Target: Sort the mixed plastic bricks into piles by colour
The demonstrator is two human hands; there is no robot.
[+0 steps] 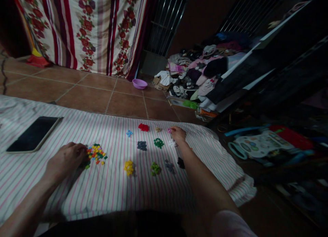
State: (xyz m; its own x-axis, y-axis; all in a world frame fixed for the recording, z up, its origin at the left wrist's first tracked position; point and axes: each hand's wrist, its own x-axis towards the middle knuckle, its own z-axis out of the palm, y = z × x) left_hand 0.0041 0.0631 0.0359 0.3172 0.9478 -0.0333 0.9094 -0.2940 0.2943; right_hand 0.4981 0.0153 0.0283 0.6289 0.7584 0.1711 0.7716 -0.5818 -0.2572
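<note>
My left hand rests at the left side of a mixed pile of small coloured building bricks, its fingers curled in at the edge. What they hold, if anything, is hidden. Farther right, my right hand has its fingertips closed together over a few pink bricks; whether one is pinched there is too small to tell. Beneath that wrist are white bricks, and black ones lie partly behind the forearm. Other single-colour heaps include red, dark green, yellow and lime green.
Blue, tan, dark grey and grey heaps share the striped cloth. A phone lies at the left. Beyond are a purple basin, piled clothes and a floral curtain.
</note>
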